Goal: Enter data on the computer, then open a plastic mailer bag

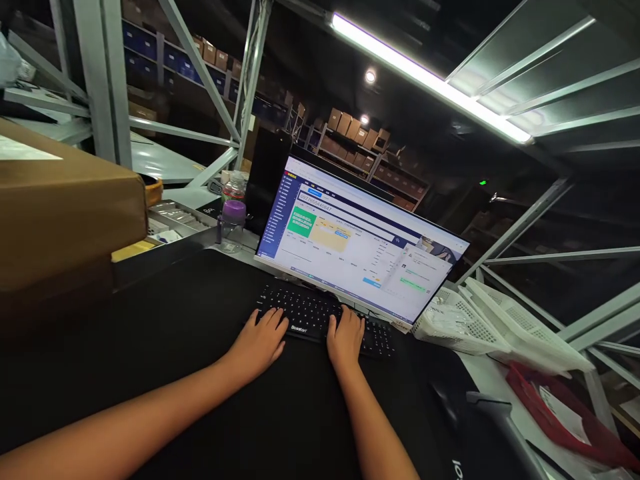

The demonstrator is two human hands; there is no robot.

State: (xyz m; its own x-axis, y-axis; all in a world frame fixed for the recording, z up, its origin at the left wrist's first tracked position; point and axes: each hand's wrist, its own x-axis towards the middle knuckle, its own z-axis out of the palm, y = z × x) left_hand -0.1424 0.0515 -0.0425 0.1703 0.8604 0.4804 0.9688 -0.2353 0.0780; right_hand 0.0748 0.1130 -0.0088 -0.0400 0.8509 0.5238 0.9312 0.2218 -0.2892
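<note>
A black keyboard point(310, 308) with white key letters lies on a black desk mat point(200, 320), just in front of a monitor point(350, 260). My left hand point(261, 341) rests on the keyboard's left part, fingers stretched over the keys and the thumb lower down, near its front edge. Over the right part of the keys is my right hand point(345, 337), its fingers spread out. Neither hand holds anything. The lit screen shows a page with a long number in a field, a green box and a chat panel on the right.
A big cardboard box point(65, 207) stands at the left. Behind it are a tray point(175, 220) of small items and a purple-lidded bottle point(233, 223). White perforated baskets point(457, 323), a red bag point(555, 407) and a dark mouse-like object point(445, 403) lie to the right. Metal shelf posts point(103, 80) frame the desk.
</note>
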